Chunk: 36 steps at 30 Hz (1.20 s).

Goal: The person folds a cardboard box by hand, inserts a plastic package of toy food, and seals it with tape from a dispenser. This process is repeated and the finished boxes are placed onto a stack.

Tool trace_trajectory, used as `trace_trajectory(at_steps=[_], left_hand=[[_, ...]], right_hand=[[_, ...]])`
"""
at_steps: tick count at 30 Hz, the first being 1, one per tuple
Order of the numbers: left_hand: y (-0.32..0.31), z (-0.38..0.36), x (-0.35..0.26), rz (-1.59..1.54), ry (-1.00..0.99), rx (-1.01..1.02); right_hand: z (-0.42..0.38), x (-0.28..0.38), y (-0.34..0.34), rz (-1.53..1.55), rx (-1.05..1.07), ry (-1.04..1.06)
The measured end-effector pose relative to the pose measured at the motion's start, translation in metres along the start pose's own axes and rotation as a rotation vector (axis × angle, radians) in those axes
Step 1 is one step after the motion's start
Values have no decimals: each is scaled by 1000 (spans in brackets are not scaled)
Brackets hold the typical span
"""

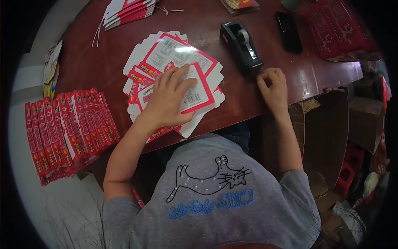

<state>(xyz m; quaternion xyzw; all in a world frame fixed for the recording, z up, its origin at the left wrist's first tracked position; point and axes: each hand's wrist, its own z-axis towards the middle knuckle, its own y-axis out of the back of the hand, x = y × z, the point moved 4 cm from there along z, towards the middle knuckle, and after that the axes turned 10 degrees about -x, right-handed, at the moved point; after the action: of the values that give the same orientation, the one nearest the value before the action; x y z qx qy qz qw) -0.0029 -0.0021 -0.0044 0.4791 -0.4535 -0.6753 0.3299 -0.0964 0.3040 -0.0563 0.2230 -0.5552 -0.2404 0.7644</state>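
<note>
My left hand [168, 97] lies with fingers spread over a red-and-white printed carton [200, 94]. That carton rests on a fanned pile of flat cartons [153, 47] with white flaps. Close to the front end of a black tape dispenser [232, 39], my right hand [274, 89] has its fingers curled, with thumb and forefinger pinched near each other. Whatever may be between those fingertips is too small to make out. A roll of clear tape [243, 37] sits in the dispenser.
Filled-looking red boxes [74, 128] stand in rows at the table's left edge. Tied flat cartons [126, 14] lie at the back. A black phone [289, 33] and a red printed package [338, 31] are at right. Below the table's right edge stands an open cardboard box [323, 137].
</note>
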Motion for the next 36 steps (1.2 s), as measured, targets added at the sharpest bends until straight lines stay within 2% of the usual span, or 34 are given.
trace_trajectory(at_steps=[1,2,4,5,7,8,10,16,20,22,23,24,25,26,27,28,30,31,32,33,35,36], left_hand=[[0,0,1,0,16,7],[0,-2,-1,-7,-72,48],[-3,-7,-4,-57,-183,76],[-4,-9,-3,-53,-163,89],[-2,-9,-4,-51,-250,30],[-3,-9,-3,-26,-259,50],[-4,-7,-2,-22,-260,61],[-6,-7,2,-43,-281,9],[-12,-7,3,-22,-281,92],[-14,-10,4,-22,-274,70],[-13,-11,5,-23,-266,47],[-9,-10,3,-20,-273,40],[-2,-11,4,-63,-177,-44],[7,-12,3,-110,-80,-125],[20,-14,1,-102,27,-220],[31,-18,4,-177,230,-314],[39,-35,30,-383,631,-421],[46,-38,33,-387,623,-420],[46,-43,36,-696,820,-376],[45,-55,39,-631,803,-345],[52,-69,32,-562,788,-315],[62,-62,12,-258,532,-115]], right_hand=[[-2,9,3,-220,-42,199],[-5,15,4,-206,-23,202],[-11,27,7,225,130,-151],[-12,37,4,239,149,-158],[-19,67,-14,404,426,-72],[-18,75,-20,409,432,-77],[-14,91,-39,393,613,67],[-9,84,-65,253,790,127],[-16,77,-74,195,652,199],[-15,81,-67,-140,599,194],[-17,83,-61,-141,591,194],[-17,86,-51,-57,484,160],[-15,85,-42,24,382,123],[-7,81,-30,106,152,103],[0,74,-17,184,-81,82],[10,63,-6,213,-176,-58],[25,40,-1,169,-182,-79],[34,26,-1,136,-178,-95],[35,1,-14,360,-20,-261],[37,5,-12,361,-24,-260],[35,10,-18,541,125,-521],[33,9,-19,547,129,-521]])
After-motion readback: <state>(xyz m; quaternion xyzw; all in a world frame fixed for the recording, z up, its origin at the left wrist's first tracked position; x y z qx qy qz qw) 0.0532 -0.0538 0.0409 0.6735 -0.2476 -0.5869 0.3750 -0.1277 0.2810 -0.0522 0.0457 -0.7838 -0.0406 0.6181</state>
